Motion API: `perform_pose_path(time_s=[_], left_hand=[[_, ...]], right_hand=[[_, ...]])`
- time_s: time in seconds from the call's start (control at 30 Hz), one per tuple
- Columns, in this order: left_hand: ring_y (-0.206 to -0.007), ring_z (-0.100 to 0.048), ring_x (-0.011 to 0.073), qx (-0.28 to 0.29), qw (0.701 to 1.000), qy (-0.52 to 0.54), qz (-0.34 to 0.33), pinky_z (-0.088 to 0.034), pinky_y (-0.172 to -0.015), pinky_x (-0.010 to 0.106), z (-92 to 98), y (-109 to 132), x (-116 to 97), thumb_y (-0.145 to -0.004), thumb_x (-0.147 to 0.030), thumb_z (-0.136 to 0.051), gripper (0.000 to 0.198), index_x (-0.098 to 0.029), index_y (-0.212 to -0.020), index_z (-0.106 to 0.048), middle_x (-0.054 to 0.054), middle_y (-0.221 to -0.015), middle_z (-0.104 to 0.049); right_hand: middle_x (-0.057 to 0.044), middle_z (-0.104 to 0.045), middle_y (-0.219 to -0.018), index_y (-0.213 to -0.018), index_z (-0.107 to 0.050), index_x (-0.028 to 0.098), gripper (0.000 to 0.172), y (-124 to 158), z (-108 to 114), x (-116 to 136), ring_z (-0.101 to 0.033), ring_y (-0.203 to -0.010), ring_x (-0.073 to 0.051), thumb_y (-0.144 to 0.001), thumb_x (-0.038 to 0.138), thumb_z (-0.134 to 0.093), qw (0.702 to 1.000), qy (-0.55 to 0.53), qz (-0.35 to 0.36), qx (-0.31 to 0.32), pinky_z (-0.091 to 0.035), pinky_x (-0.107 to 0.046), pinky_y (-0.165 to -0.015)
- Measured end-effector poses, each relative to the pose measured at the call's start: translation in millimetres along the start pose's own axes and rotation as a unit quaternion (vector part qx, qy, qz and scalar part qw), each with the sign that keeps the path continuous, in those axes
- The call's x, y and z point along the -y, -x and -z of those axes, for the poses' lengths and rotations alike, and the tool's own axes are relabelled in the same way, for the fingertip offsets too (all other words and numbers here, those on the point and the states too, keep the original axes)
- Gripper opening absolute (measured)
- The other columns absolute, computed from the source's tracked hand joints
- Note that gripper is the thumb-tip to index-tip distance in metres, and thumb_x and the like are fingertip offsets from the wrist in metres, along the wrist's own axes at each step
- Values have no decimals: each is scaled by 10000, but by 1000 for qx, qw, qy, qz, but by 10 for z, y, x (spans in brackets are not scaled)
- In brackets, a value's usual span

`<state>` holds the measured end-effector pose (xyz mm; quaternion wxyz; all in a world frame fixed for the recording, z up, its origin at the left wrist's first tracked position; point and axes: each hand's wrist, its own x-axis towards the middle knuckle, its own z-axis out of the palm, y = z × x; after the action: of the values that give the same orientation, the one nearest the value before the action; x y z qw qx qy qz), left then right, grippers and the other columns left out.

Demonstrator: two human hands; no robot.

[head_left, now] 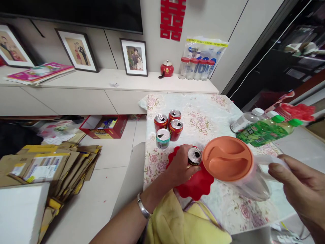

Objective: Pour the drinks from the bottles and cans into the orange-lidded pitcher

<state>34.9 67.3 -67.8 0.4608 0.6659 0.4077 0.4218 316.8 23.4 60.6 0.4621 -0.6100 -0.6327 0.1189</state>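
My left hand (181,166) is wrapped round an opened drink can (194,156), which stands over a red scalloped mat (200,188). In my right hand (294,176) is the handle of a clear plastic pitcher (250,188) with an orange lid (227,157). The pitcher is tilted, its lid side close to the can. Several cans stand grouped behind my left hand: red ones (176,130) and a shorter teal-and-silver can (163,138). A yellow cloth (175,220) lies at the table's near edge, below my left forearm.
A floral tablecloth (200,122) covers the table. Several plastic bottles (264,130) lean at its right side. Behind stands a white cabinet (86,81) with picture frames (134,57), glass jars (189,69) and a red pot (167,69). Flattened cardboard (58,162) and a red box (106,127) lie on the floor.
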Motion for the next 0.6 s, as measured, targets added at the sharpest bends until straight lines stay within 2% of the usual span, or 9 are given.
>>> perform_pose_path(time_s=[0.17, 0.43, 0.6], left_hand=[[-1234, -621, 338, 6, 1000, -2, 4, -536, -1115, 522, -1, -8, -9, -851, -349, -754, 558, -215, -1326, -494, 138, -1315, -589], [-1203, -614, 353, 4, 1000, -4, -22, -548, -1077, 549, -11, 5, 16, -861, -318, -735, 558, -173, -1335, -478, 161, -1306, -592], [-1234, -608, 346, 9, 999, -15, -27, -532, -1117, 542, -7, -1, 39, -870, -334, -751, 589, -189, -1360, -457, 162, -1339, -589]], right_hand=[[-5, -487, -567, -677, -665, 281, 396, -46, -18, 20, -399, -534, -146, -851, 622, -764, 1000, 10, 15, 4, -318, -354, -491], [-5, -462, -548, -689, -676, 277, 410, -84, -41, 43, -361, -515, -143, -857, 643, -756, 999, 37, 31, 16, -288, -338, -448], [-1, -433, -533, -626, -610, 259, 473, -138, -52, 135, -351, -475, -124, -879, 643, -723, 994, 71, 82, 25, -286, -327, -420]])
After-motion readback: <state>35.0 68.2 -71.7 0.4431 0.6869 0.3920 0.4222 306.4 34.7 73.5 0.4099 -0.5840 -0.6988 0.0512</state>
